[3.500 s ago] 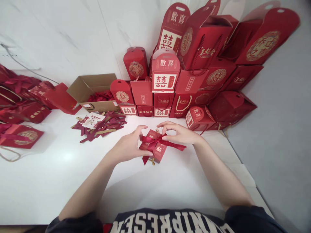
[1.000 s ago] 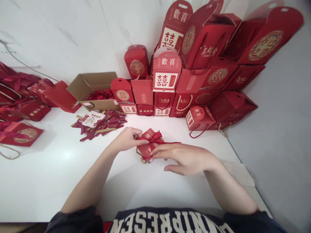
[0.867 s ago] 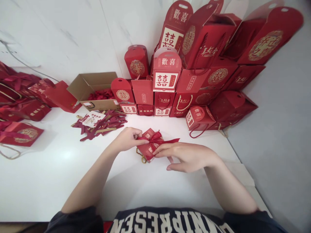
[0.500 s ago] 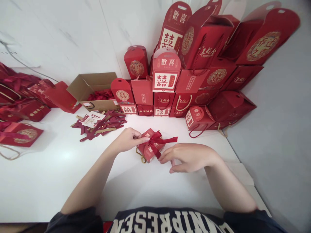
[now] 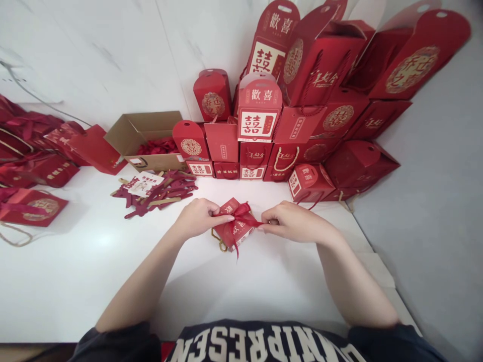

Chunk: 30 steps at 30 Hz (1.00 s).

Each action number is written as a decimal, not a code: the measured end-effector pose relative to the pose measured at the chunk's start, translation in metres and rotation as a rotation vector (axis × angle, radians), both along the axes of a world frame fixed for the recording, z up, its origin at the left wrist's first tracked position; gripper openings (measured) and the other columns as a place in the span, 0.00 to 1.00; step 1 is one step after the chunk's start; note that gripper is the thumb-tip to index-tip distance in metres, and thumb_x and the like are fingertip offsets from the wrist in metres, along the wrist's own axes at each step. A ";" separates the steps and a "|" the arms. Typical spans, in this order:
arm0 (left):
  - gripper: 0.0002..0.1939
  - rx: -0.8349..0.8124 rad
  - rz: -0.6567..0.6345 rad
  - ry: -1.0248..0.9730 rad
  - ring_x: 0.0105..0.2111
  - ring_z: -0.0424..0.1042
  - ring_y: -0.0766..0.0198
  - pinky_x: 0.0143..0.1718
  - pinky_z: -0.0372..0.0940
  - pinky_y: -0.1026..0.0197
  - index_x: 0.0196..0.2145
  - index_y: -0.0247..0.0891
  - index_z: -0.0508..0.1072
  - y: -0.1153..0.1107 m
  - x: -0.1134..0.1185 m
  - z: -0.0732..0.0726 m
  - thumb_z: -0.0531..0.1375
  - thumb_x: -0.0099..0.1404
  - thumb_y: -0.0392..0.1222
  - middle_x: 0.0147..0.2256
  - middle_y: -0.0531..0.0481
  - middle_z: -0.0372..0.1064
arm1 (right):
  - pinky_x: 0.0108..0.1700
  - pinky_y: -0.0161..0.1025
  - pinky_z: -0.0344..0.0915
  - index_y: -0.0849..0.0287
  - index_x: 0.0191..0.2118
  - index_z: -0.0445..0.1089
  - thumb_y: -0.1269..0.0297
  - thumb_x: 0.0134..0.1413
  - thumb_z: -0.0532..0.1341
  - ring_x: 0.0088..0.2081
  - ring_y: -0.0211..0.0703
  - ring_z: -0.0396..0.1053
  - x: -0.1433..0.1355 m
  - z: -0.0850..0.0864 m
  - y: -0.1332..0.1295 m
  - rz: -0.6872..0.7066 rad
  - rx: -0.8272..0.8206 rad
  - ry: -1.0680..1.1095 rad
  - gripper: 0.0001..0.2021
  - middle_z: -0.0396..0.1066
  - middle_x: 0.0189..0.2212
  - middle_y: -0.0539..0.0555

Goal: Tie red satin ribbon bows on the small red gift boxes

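A small red box (image 5: 226, 232) with white lettering lies tilted on the white table, with a gold cord at its lower left. Across its top runs a red ribbon (image 5: 244, 217) tied in a bow, one tail hanging over the front edge. My left hand (image 5: 202, 217) pinches the ribbon near the knot from the left side. On the right, my right hand (image 5: 289, 221) has thumb and fingers closed on a ribbon end, pulled out to the right of the box.
Stacked red gift boxes (image 5: 222, 143) stand along the wall. An open cardboard box (image 5: 160, 163) holds red material, and a pile of dark red strips (image 5: 173, 188) with a white card lies before it. Red bags (image 5: 47, 168) sit far left; a small handled box (image 5: 311, 182) stands right.
My right hand has moved up and closed on a ribbon end, which is now drawn to the right. A ribbon tail now hangs down over the box's front. My left hand stays nearly still.
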<state>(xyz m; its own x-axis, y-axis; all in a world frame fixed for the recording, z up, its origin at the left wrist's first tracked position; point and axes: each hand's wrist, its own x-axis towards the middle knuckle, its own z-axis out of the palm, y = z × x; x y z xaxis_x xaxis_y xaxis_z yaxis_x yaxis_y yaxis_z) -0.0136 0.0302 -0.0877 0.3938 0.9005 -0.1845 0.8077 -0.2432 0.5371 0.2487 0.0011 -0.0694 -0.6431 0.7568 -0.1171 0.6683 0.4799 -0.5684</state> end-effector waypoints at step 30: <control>0.29 0.234 -0.048 0.311 0.20 0.61 0.64 0.23 0.43 0.62 0.17 0.38 0.62 -0.014 0.005 0.016 0.53 0.56 0.68 0.17 0.52 0.64 | 0.61 0.46 0.54 0.58 0.31 0.69 0.56 0.56 0.61 0.60 0.46 0.59 -0.025 -0.056 0.035 -0.029 -0.350 0.621 0.11 0.61 0.57 0.57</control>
<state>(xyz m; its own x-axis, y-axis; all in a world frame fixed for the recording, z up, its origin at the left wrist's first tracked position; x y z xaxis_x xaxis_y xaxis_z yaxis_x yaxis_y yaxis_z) -0.0084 0.0159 -0.0722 0.3945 0.9141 -0.0935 0.9078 -0.3719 0.1937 0.2239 0.0359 -0.1253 -0.6503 0.7592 0.0253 0.1803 0.1867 -0.9657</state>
